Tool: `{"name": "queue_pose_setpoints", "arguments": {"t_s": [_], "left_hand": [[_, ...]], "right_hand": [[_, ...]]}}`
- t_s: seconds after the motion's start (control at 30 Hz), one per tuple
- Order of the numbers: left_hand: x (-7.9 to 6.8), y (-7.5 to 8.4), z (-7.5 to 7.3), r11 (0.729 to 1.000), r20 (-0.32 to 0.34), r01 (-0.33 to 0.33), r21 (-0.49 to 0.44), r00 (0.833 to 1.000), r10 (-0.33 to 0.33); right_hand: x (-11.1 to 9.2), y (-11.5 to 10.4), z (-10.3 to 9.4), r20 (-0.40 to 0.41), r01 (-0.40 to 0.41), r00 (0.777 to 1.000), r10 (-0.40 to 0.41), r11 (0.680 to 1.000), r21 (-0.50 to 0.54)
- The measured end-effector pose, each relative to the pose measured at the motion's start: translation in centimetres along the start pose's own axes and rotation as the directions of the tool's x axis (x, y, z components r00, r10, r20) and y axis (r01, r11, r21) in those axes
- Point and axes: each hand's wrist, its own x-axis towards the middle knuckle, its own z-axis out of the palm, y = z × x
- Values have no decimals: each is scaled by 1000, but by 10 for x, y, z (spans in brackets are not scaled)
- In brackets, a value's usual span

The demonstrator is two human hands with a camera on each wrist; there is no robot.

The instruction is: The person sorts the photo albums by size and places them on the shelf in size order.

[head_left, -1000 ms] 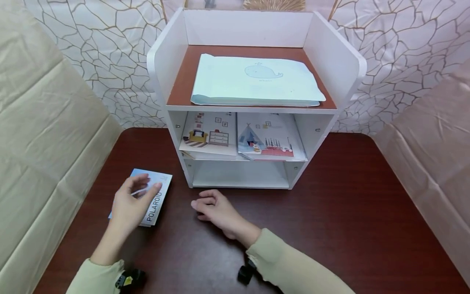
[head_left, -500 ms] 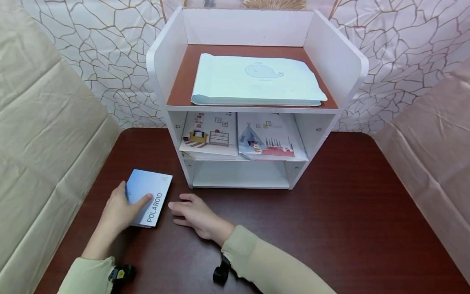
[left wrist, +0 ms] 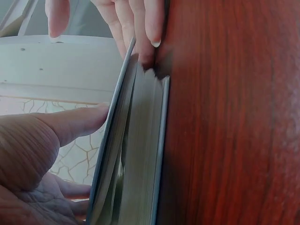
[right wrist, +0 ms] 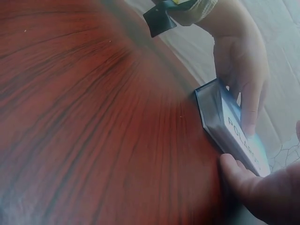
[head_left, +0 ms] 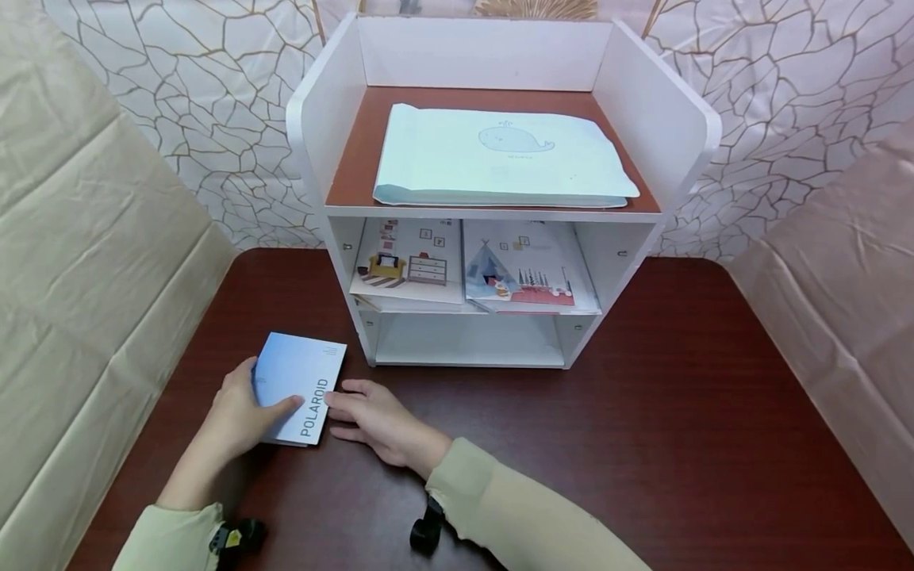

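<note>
Two hands meet at one blue book (head_left: 300, 387) in our head view. It lies flat on the dark red bench (head_left: 643, 444), with POLAROID printed along its edge. Our left hand (head_left: 239, 412) grasps the book from its left side, thumb laid on the cover and fingers tucked past the far edge. Our right hand (head_left: 374, 416) lies just right of the book, fingers straight and relaxed, their tips touching the printed edge. Beyond both hands stands a white shelf unit (head_left: 321, 143). A pale whale folder (head_left: 500, 155) rests on its top board, and two picture books (head_left: 464, 266) lie side by side on the shelf below.

From the left wrist we see the book (left wrist: 140, 154) edge-on against the bench (left wrist: 234, 117), its cover lifted slightly off the pages. Our left thumb (left wrist: 70, 124) presses the cover, and the right hand's fingertips (left wrist: 145, 28) touch the book's far end.

From the right wrist we see the book (right wrist: 229, 126) flat on the bench (right wrist: 93, 117). The left hand (right wrist: 241, 61) curls over its far side, and a right fingertip (right wrist: 239, 176) touches the near corner.
</note>
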Motion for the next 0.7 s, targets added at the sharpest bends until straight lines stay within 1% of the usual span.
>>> {"name": "queue_pose_setpoints", "arguments": {"t_s": [0.13, 0.3, 0.4, 0.53, 0.7], "left_hand": [[0, -1, -1, 1000, 24, 0, -29, 1000, 1], [0, -3, -3, 996, 57, -9, -85, 998, 13], [-2, -1, -6, 992, 85, 7, -125, 996, 4], [-5, -1, -8, 991, 111, 43, -127, 993, -29], [-9, 1, -10, 991, 142, 70, -115, 988, -53]], "right_hand": [[1, 1, 1, 41, 14, 999, -14, 1000, 16], [0, 1, 0, 60, 34, 998, -36, 999, 21], [-2, 0, 1, 52, 45, 998, -46, 999, 14], [-3, -2, 3, 9, 61, 998, -61, 998, -23], [-3, -3, -1, -21, 42, 999, -44, 996, -79]]}}
